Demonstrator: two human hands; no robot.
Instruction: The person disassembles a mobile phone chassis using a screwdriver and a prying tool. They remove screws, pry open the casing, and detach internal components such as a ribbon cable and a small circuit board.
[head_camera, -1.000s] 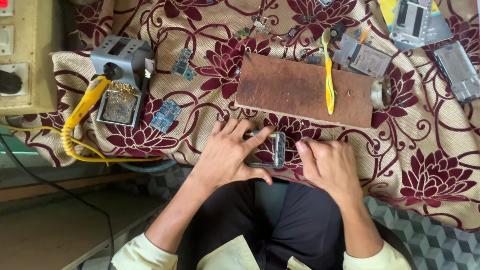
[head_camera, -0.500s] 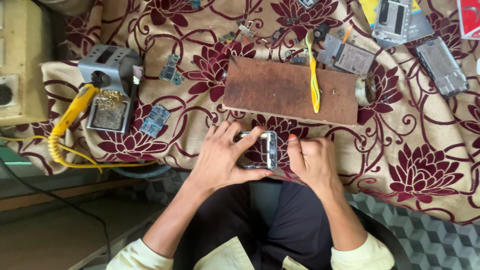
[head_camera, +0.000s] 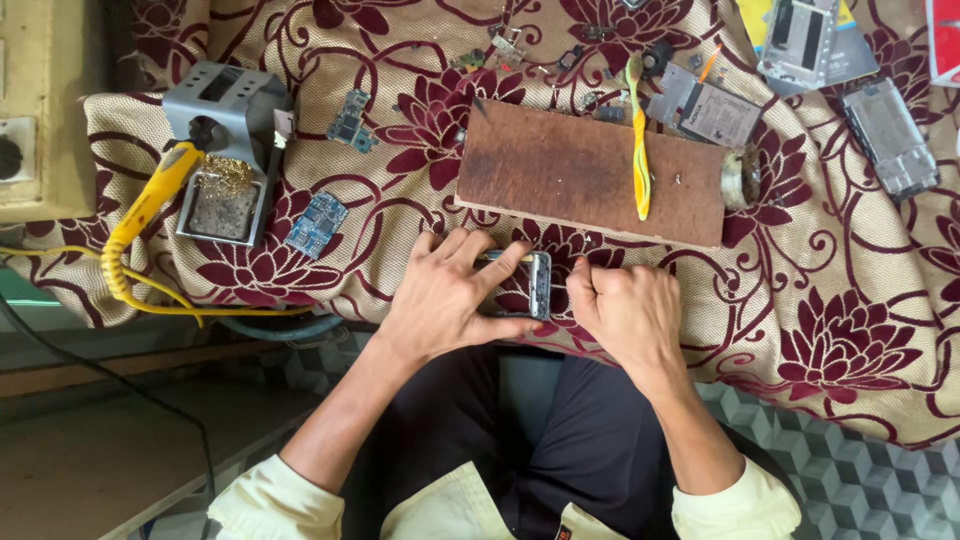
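At the near edge of the bench, which is draped in a cream cloth with maroon flowers (head_camera: 850, 330), the left hand (head_camera: 445, 300) clamps a small opened phone body with a dark inside (head_camera: 528, 285), fingers over its top and thumb beneath. The right hand (head_camera: 625, 310) is curled into a fist just beside it, apparently pinching a thin tool whose tip cannot be made out. The step looks like prying or unscrewing inside the frame; the next move calls for a steady grip and fine tip placement. Behind lie a brown wooden board (head_camera: 570, 175) carrying a yellow toothbrush (head_camera: 638, 150), and a grey soldering stand (head_camera: 225, 150) toward the left edge.
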